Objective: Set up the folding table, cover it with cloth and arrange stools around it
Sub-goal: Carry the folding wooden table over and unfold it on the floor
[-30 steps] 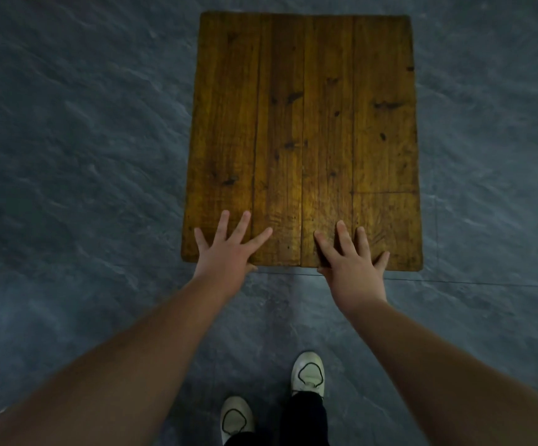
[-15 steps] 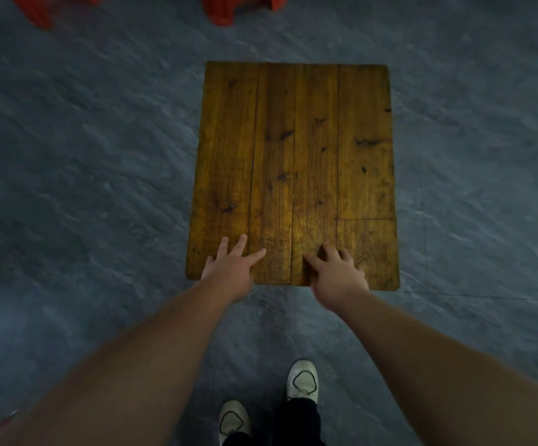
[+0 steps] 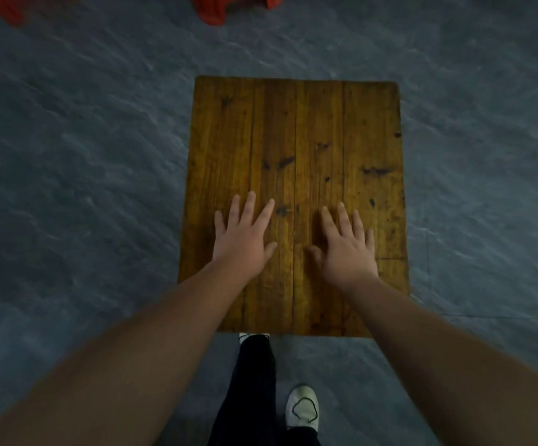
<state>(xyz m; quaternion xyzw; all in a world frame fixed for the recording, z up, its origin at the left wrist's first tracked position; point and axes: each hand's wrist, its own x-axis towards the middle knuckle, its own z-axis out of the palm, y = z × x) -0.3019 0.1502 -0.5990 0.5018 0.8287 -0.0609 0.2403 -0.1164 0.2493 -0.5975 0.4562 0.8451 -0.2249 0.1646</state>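
The folding table [image 3: 296, 130] stands below me, its brown plank top seen from above; its legs are hidden under the top. My left hand [image 3: 243, 235] lies flat on the near left part of the top, fingers spread and straight. My right hand [image 3: 346, 244] lies flat beside it on the near right part, fingers straight. Neither hand holds anything. Two red stools show at the top edge: one red stool [image 3: 229, 8] just left of centre, the other red stool [image 3: 10, 9] at the far left. No cloth is in view.
Grey marbled floor [image 3: 84, 156] surrounds the table on all sides. My dark trouser leg [image 3: 254, 381] and a white shoe [image 3: 303, 408] stand just in front of the table's near edge; the other shoe's toe sits under that edge.
Both hands slid from the table's near edge further onto the top. I stepped closer, so the table looks nearer and one foot now reaches its edge.
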